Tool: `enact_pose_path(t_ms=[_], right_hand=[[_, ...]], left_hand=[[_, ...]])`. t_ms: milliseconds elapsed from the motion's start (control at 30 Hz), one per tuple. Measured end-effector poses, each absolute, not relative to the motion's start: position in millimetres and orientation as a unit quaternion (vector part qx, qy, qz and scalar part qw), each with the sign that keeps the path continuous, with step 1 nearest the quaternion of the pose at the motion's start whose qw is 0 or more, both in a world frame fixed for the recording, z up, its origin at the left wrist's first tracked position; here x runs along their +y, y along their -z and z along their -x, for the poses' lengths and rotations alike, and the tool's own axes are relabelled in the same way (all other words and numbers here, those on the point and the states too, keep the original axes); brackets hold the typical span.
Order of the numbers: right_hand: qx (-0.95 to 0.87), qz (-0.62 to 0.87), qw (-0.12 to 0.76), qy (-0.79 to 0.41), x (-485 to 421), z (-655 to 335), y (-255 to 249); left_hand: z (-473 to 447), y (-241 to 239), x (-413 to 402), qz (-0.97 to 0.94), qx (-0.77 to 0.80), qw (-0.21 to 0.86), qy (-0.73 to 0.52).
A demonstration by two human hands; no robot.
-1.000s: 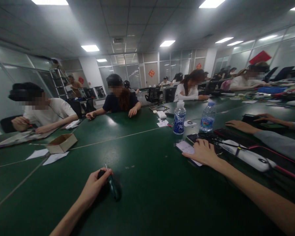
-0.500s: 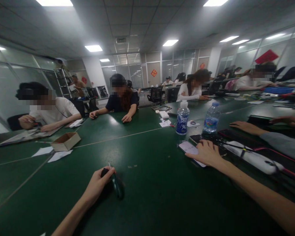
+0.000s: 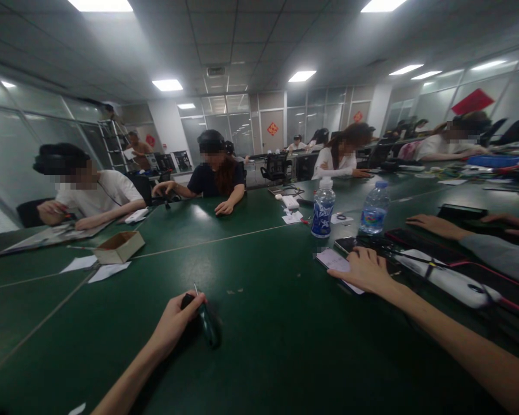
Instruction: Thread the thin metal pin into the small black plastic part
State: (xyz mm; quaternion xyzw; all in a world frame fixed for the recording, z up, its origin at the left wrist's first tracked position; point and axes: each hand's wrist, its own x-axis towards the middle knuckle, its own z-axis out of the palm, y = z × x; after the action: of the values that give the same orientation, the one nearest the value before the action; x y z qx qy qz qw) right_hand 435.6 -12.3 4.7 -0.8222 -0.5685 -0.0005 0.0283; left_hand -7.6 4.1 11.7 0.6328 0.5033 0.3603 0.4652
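Note:
My left hand point(image 3: 179, 319) is closed around a screwdriver point(image 3: 209, 325) with a dark green handle, just over the table. Its thin metal shaft points up and away, and its handle end faces me. A black part shows between my thumb and fingers; I cannot make out what it is. My right hand point(image 3: 365, 271) lies with fingers spread across the near end of a phone point(image 3: 330, 261) with a lit, pale screen. Behind that hand, partly covered by its fingers, lies a dark phone-like slab point(image 3: 345, 245).
A water bottle point(image 3: 374, 210) and a blue-labelled bottle point(image 3: 322, 210) stand beyond my right hand. A white power strip point(image 3: 454, 279) and cables lie to the right, near a co-worker's hands point(image 3: 436, 226). An open cardboard box point(image 3: 120, 249) sits left on papers point(image 3: 108, 272).
The view has shifted slightly. My hands keep their grip and place. Across the table, a co-worker in a dark shirt has lifted one hand off the tabletop.

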Motion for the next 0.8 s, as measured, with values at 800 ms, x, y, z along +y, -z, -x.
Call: enact_pose_path(t_ms=[800], right_hand=[[-0.577,0.816,0.032,0.011,-13.1,-436.5,-1.9]], left_hand=[[9.9,-6.5,6.2,-0.640,0.497,0.462,-0.361]])
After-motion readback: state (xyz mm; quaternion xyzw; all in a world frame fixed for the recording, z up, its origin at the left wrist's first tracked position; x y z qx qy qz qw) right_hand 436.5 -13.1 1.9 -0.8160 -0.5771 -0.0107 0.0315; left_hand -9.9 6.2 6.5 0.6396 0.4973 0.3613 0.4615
